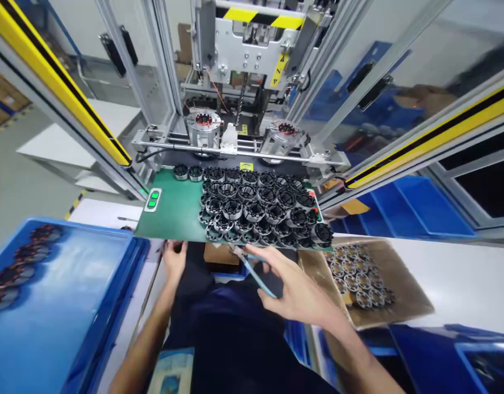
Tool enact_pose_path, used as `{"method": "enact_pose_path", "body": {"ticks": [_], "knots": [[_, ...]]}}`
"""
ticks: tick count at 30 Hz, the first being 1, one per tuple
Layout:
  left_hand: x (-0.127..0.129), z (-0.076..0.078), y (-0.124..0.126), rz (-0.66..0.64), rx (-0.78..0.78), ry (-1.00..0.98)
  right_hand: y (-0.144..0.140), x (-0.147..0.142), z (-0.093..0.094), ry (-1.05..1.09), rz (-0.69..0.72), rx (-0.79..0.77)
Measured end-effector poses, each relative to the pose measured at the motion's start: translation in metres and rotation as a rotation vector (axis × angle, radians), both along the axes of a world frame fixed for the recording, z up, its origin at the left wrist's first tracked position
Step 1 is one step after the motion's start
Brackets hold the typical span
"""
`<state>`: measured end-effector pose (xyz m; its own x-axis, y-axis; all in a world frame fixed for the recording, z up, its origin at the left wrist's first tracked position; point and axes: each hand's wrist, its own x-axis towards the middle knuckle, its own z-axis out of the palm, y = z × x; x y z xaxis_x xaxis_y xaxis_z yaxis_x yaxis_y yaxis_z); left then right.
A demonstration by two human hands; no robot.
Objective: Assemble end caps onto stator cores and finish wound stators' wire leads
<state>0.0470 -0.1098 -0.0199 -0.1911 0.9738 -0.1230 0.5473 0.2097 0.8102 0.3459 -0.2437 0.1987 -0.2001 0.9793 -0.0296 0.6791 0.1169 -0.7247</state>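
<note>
My right hand is closed around cutting pliers with light blue handles. Their metal jaws point at the front edge of the green work surface, just below the stator cores. My left hand is at that edge on the left, thumb and fingers apart with a dark gap between them; its fingertips are partly hidden. Black-and-metal stator cores stand packed and stacked in rows across the middle and right of the green surface. Two of the cores sit apart at its back left.
Behind the surface is a machine with two round fixtures, each holding a copper-wound stator. A blue tray with wound stators stands left. On the right, a lined box holds metal rings. Yellow-striped posts flank the machine.
</note>
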Motion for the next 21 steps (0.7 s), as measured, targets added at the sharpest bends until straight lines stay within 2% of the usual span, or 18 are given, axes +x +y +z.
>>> {"method": "enact_pose_path", "body": {"ticks": [2, 5, 8, 11, 14, 18, 21], "knots": [[-0.006, 0.013, -0.037, -0.043, -0.038, -0.051, -0.003, -0.009, -0.012, -0.046, 0.001, 0.038], [-0.005, 0.041, -0.092, -0.215, -0.087, -0.179, -0.003, -0.038, -0.039, -0.078, 0.034, 0.071], [0.0, 0.072, -0.12, -0.378, -0.101, -0.278, 0.0, -0.077, -0.069, -0.08, 0.101, 0.104], [-0.003, 0.097, -0.12, -0.408, -0.098, -0.296, 0.003, -0.106, -0.089, -0.066, 0.148, 0.158], [-0.011, 0.117, -0.112, -0.428, -0.114, -0.28, 0.005, -0.116, -0.094, -0.016, 0.182, 0.206], [-0.008, 0.147, -0.1, -0.559, -0.122, -0.239, 0.002, -0.105, -0.082, 0.045, 0.154, 0.254], [0.009, 0.171, -0.085, -0.711, -0.103, -0.221, 0.0, -0.077, -0.062, 0.036, 0.067, 0.295]]}}
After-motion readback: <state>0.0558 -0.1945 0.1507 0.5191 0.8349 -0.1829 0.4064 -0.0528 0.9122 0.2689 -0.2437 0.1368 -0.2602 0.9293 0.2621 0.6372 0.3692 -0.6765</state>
